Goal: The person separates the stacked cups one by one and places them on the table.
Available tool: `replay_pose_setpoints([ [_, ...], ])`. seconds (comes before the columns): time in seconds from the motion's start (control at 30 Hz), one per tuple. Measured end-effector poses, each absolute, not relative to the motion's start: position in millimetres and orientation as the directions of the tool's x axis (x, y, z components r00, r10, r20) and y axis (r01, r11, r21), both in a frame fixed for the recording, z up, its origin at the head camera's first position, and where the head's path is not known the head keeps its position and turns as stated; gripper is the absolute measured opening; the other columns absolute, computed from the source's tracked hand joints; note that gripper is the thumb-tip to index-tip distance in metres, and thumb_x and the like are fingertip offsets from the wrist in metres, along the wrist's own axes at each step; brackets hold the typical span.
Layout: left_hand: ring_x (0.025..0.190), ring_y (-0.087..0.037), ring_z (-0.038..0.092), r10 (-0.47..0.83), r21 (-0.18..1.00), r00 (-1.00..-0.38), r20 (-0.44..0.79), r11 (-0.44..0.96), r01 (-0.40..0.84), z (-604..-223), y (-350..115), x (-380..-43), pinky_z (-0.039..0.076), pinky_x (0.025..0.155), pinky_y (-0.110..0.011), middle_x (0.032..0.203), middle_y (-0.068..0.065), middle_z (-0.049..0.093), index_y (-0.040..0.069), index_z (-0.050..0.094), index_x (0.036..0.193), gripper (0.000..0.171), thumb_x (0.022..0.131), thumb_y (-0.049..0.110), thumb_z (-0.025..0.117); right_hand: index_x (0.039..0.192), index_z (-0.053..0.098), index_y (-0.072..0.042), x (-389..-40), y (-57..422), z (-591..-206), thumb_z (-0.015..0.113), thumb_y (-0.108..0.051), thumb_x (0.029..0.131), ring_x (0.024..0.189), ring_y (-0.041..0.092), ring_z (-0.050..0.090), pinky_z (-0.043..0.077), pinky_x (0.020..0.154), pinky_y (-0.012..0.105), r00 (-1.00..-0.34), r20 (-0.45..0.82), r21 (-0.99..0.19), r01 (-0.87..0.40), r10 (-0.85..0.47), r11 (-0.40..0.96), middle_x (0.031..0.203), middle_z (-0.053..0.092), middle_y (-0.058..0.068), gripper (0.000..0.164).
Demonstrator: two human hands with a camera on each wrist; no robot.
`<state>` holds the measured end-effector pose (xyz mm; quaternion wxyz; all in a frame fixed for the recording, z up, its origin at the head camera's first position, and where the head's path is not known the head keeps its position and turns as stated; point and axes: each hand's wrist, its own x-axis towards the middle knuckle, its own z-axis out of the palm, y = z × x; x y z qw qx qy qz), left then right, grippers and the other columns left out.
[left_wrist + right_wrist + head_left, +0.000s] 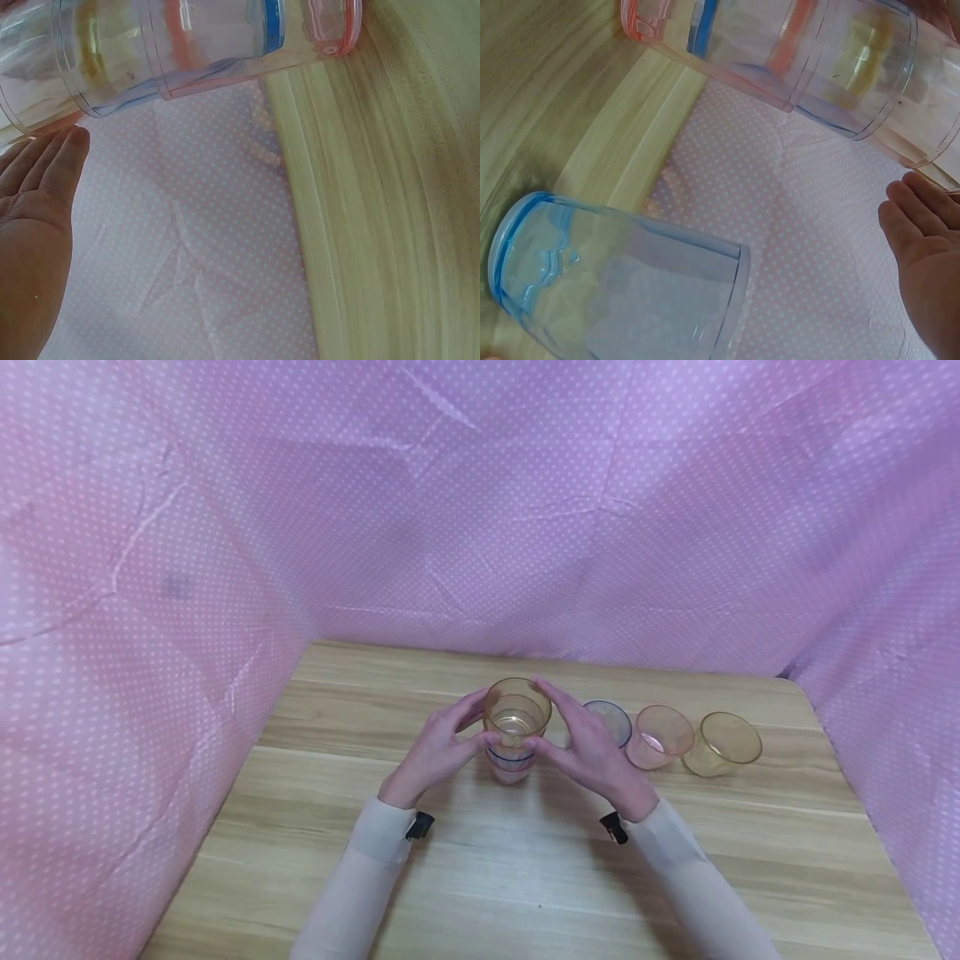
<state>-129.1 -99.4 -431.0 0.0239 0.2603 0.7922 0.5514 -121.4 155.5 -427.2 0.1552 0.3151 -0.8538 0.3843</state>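
Observation:
A stack of nested clear tinted cups stands upright on the table, with a yellow cup on top and a pink cup at the base. Blue and pink bottoms show between them in the left wrist view. My left hand holds the top cup from the left, thumb at the near side and fingers round the far side. From the right, my right hand holds the same cup in mirrored fashion. The fingertips lie along the cup's wall close to its rim.
Right of the stack, three single cups stand in a row: a blue cup partly behind my right hand, a pink cup and another yellow cup. Pink dotted cloth surrounds the wooden table.

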Motion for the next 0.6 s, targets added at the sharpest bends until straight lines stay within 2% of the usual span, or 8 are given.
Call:
replay_pose_setpoints([
  [0.17,0.135,-0.03,0.057,0.44,0.898,-0.874,0.208,0.267,0.349,-434.3,-103.6,-129.3,0.045,0.115,-0.032,0.15,-0.014,0.055,0.006,0.045,0.156,0.076,0.091,0.019,0.082,0.156,0.039,-0.003,-121.4,155.5,-427.9,0.053,-0.068,0.097,0.139,0.035,0.051,0.046,0.114,0.054,-0.754,0.507,-0.567,-0.657,-0.417,0.497,0.153,0.053,0.016,0.089],
  [0.37,0.136,-0.033,0.055,0.472,0.896,-0.865,0.171,0.292,0.336,-437.0,-106.9,-131.2,0.044,0.117,-0.036,0.152,-0.017,0.053,0.004,0.042,0.156,0.083,0.087,0.015,0.086,0.156,0.04,-0.004,-120.5,155.1,-426.3,0.055,-0.068,0.096,0.14,0.034,0.051,0.045,0.114,0.054,-0.764,0.497,-0.583,-0.645,-0.412,0.494,0.154,0.053,0.013,0.089],
  [0.6,0.134,-0.025,0.058,0.492,0.888,-0.86,0.137,0.324,0.326,-434.8,-104.8,-135.3,0.045,0.115,-0.032,0.151,-0.007,0.056,0.01,0.048,0.155,0.077,0.087,0.016,0.086,0.157,0.036,0.002,-121.8,155.4,-426.1,0.063,-0.065,0.094,0.141,0.035,0.049,0.04,0.118,0.056,-0.789,0.461,-0.651,-0.612,-0.406,0.45,0.155,0.051,0.014,0.095],
])
